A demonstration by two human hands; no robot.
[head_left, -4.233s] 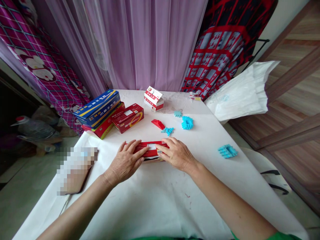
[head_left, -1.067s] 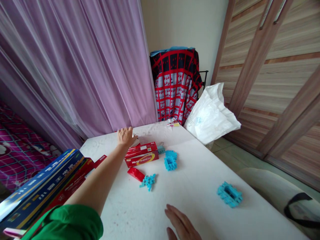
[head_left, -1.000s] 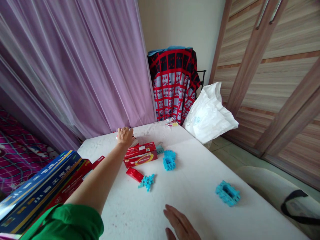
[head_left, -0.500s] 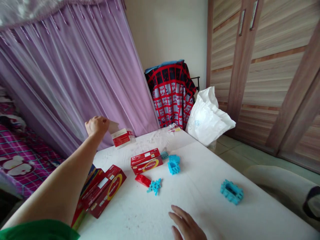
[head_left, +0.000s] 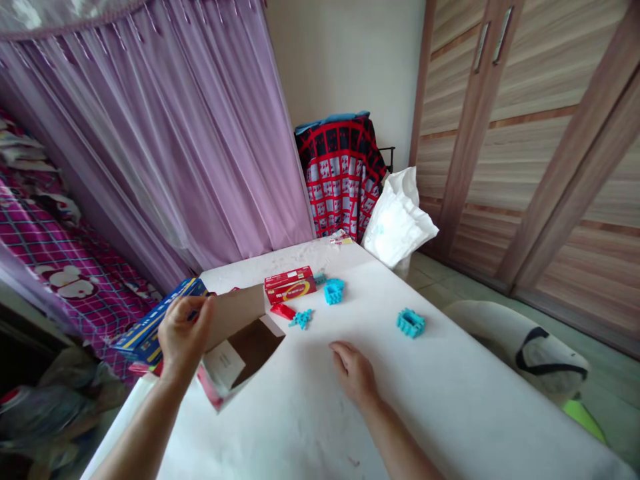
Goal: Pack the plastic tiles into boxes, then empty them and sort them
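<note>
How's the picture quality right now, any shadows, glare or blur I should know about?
Head view: soft, shadowy patch on the tabletop between the open box and the right hand; head view: box interior dim, white bag pale and bright; head view: plastic bottle at lower left dark and soft; head view: wide-angle stretching towards the edges.

Open box [head_left: 257, 350]: thin cardboard, inside matt, plain brown and white. Red box [head_left: 290, 285], blue box [head_left: 170, 312]: printed card, slight sheen. Red piece [head_left: 283, 311]: smooth, shiny plastic. Blue piece [head_left: 411, 323]: knobbly plastic. Table cover [head_left: 310, 413]: smooth, faintly creased. Curtain [head_left: 215, 147]: soft-sheened, pleated cloth. White bag [head_left: 397, 223]: crinkled. Wardrobe [head_left: 525, 153]: wood-grained; handles [head_left: 503, 35] metallic.
</note>
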